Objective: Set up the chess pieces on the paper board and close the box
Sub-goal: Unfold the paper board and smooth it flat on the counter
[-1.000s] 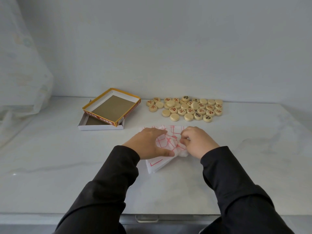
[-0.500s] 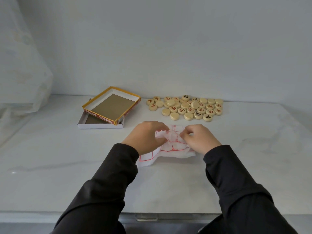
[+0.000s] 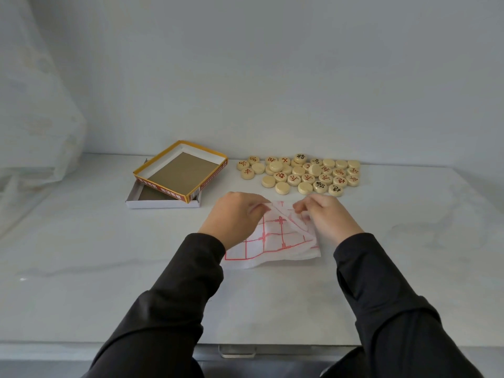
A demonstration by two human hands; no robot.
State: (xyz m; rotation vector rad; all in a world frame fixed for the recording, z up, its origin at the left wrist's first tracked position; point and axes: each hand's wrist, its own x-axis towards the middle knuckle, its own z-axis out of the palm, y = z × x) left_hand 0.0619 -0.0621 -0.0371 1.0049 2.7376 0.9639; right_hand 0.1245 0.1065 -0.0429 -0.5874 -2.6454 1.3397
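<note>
My left hand (image 3: 235, 217) and right hand (image 3: 328, 217) each pinch the one crumpled paper board (image 3: 275, 242), near centre. Far right lie about thirty xiangqi discs (image 3: 298, 171), and far left two overlapping box halves (image 3: 169, 190).

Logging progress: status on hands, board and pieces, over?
Left hand and right hand pinch paper board, partly unfolded. Pieces heaped behind it, none placed. Orange box half leans open on white half.

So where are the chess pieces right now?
In the head view the chess pieces lie clustered at the back of the table, right of centre, just right of the open box and beyond the paper board.
</note>
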